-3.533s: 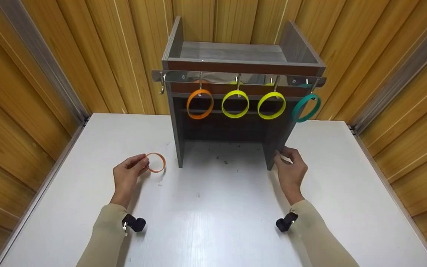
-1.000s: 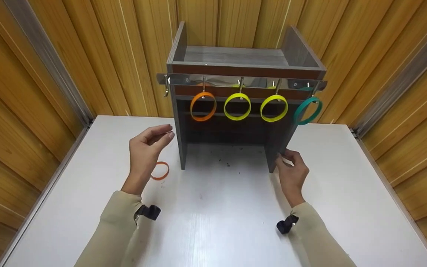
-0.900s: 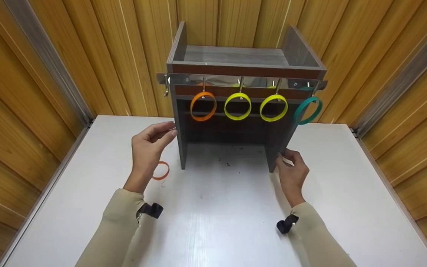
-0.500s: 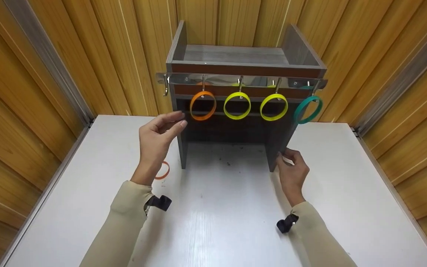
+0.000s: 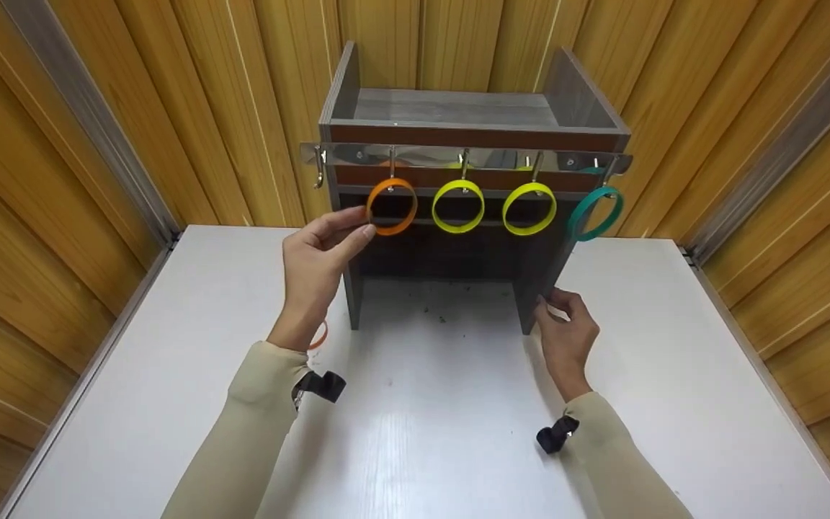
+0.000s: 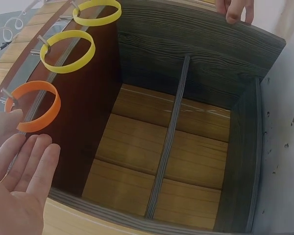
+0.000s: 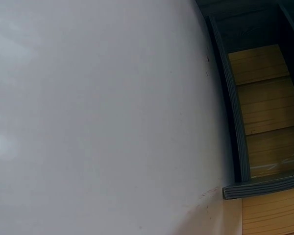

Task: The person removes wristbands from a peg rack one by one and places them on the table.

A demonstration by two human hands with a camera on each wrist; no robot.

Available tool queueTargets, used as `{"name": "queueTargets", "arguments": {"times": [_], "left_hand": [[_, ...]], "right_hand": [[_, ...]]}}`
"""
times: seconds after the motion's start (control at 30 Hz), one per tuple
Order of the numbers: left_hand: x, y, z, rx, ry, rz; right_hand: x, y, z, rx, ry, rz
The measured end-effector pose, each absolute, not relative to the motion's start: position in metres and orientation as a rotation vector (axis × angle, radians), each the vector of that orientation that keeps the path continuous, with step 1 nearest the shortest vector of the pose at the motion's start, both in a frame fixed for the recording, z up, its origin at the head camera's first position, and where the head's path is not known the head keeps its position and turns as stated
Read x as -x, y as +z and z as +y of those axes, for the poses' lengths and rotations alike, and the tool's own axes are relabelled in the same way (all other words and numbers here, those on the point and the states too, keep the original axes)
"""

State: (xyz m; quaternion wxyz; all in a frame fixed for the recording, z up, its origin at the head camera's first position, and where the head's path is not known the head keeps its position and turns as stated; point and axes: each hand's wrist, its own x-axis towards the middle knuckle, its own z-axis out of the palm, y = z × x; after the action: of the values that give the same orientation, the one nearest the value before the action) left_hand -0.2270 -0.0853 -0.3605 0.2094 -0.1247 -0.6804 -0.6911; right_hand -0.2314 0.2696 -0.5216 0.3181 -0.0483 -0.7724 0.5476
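In the head view, my left hand (image 5: pixel 318 263) is at the hanging orange ring (image 5: pixel 372 189), its thumb and index finger pinching the ring's left edge. The left wrist view has the same orange ring (image 6: pixel 53 110) by the thumb, with the other fingers (image 6: pixel 44 169) extended below. Low on the right, my right hand (image 5: pixel 566 331) grips the side panel of the grey wooden shelf (image 5: pixel 478 130); its fingertips (image 6: pixel 233 14) show over the panel's edge. A second orange ring (image 5: pixel 323 336) lies on the table, mostly hidden behind the left wrist.
A metal hook rail (image 5: pixel 429 154) runs across the shelf's front. From it hang two yellow rings (image 5: pixel 457 229) (image 5: pixel 529 231) and a teal ring (image 5: pixel 579 223). The leftmost hook (image 5: pixel 319 169) carries no ring. Wood-panelled walls (image 5: pixel 242 108) enclose the white table (image 5: pixel 422 432).
My left hand let go of the loose orange ring on the table, then rose and moved right to the hanging orange ring. The right hand has stayed at the shelf panel.
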Motion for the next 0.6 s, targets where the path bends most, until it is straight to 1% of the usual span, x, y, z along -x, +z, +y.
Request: {"name": "queueTargets", "arguments": {"times": [0.6], "left_hand": [[0.229,-0.349,-0.082,0.348,-1.942,-1.821]], "right_hand": [[0.232,-0.52,0.269,0.118,1.459,-2.001]]}}
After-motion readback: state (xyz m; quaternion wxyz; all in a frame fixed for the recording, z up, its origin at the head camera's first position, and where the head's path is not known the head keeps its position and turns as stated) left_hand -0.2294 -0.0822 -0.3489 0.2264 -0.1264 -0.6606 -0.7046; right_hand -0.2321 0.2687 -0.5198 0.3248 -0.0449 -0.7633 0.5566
